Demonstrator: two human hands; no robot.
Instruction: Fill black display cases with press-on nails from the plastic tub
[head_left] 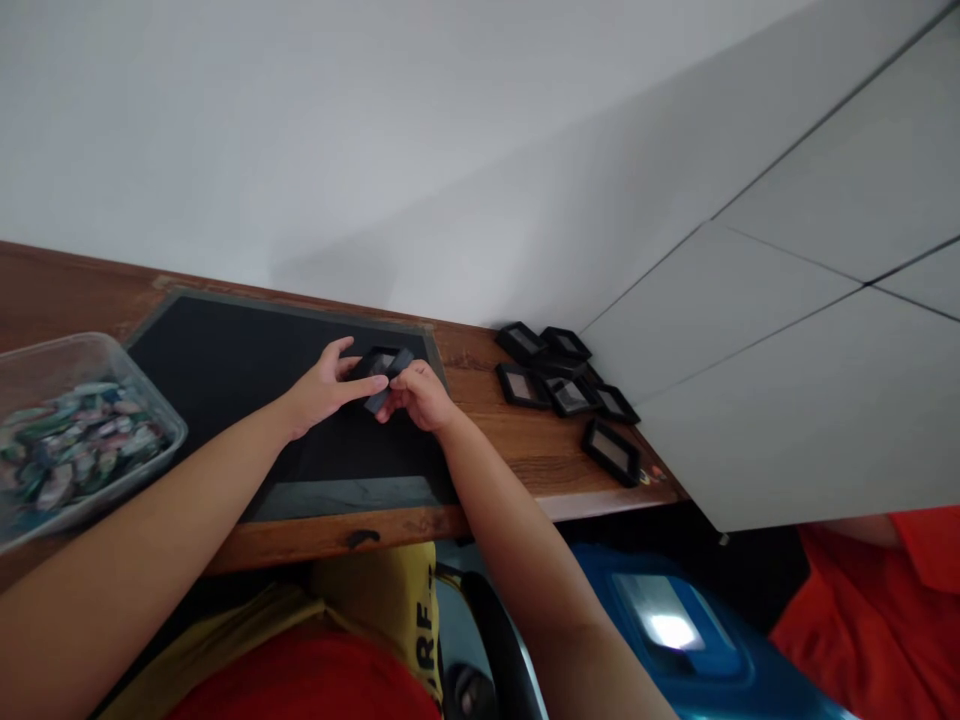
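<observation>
Head view: at the centre of the frame, a person seated at a wooden desk (525, 455) is working a small black frame case (384, 375) with both hands over a dark mat (225, 370). The left hand (324, 385) is grasping the case from the left side, thumb raised above it and fingers stretched along its near edge. The right hand (420, 397) is clenching around the case's right end, fingertips pinching it from below. The case is being held just above the mat, tilted, and it appears to be part-way open or in two leaves; the gap between them is too small to read for certain.

To the right of centre, a cluster of similar black frame cases (562, 385) is lying flat on the desk near the wall, well apart from the hands. At the left edge of the frame, a clear plastic tub (161, 415) is holding a heap of small multicoloured pieces (75, 435). At the lower right, a sleeve (900, 600) in red belongs to another person nearby.

Judging from the grip, the step in hand looks like opening or closing the one case. The next move would call for a steady hold by the left hand while the right hand parts or presses the two leaves squarely, keeping the case level over the mat.
</observation>
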